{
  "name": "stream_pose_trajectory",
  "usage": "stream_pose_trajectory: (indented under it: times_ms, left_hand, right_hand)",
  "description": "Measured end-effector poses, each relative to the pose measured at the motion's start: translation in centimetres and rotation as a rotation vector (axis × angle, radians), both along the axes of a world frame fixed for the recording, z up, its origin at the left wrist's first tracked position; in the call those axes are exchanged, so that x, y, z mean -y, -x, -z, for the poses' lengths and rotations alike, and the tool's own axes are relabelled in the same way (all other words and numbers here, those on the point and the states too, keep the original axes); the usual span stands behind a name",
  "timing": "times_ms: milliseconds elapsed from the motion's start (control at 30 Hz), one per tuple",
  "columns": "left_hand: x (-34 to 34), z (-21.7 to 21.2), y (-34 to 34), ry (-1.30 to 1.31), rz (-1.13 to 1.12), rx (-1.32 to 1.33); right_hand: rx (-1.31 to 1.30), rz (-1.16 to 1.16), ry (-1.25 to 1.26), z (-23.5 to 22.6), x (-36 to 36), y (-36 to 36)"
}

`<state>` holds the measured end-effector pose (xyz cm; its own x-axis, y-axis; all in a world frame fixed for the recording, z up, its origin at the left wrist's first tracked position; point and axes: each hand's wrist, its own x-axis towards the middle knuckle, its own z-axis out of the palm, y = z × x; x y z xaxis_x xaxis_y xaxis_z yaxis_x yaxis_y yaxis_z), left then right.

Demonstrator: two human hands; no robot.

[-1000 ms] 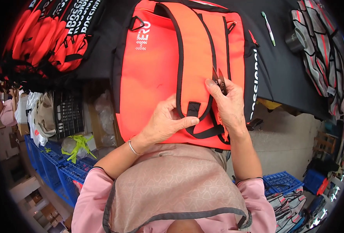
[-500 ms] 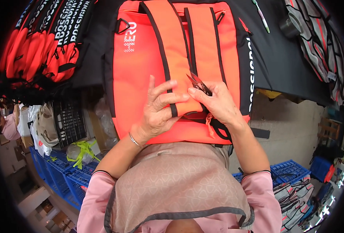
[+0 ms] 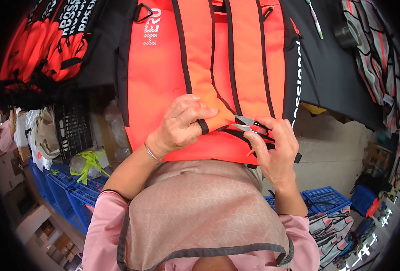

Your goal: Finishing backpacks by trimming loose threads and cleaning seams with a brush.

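A bright orange-red backpack (image 3: pixel 159 90) with black sides lies in front of me, its shoulder straps uppermost. My left hand (image 3: pixel 179 124) pinches the lower end of the left shoulder strap (image 3: pixel 197 58), lifting and folding it a little. In my right hand (image 3: pixel 276 144) is a pair of thread snips (image 3: pixel 249 124), held between thumb and fingers. The blades are spread apart, and their tips are at the black-bound edge of that strap end. Beside it lies the other shoulder strap (image 3: pixel 249 58). Black webbing behind the snips is partly hidden by my right hand.
More red and black bags (image 3: pixel 51 49) are stacked on the dark table at left. At right lie grey pieces with red trim (image 3: pixel 371 54), a dark cup (image 3: pixel 344 37) and a toothbrush (image 3: pixel 315 19). Blue plastic crates (image 3: pixel 69 189) stand below on the left, others (image 3: pixel 326 198) on the right.
My right hand has moved right and down, turning the snips so their spread blades point left at the strap edge. The left hand has shifted slightly, still pinching the strap.
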<state>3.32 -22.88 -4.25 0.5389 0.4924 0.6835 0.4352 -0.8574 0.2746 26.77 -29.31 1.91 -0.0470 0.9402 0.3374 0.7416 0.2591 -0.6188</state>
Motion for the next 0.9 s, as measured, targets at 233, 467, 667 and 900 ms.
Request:
stream_pose_trajectory:
  times_ms: [233, 467, 667, 900]
  left_hand:
    - [-0.09, -0.16, 0.05, 0.029, 0.032, 0.015]
    - [-0.11, -0.27, 0.05, 0.037, 0.038, 0.029]
    - [-0.12, -0.31, 0.02, 0.03, 0.051, 0.029]
    - [-0.16, -0.26, -0.13, 0.018, 0.051, 0.051]
  right_hand:
    - [0.203, -0.041, -0.159, 0.09, 0.12, 0.17]
    - [0.299, -0.057, -0.205, 0.33, 0.07, 0.3]
    - [0.295, -0.063, -0.201, 0.33, 0.15, 0.31]
    - [0.3, -0.073, -0.192, 0.34, 0.12, 0.4]
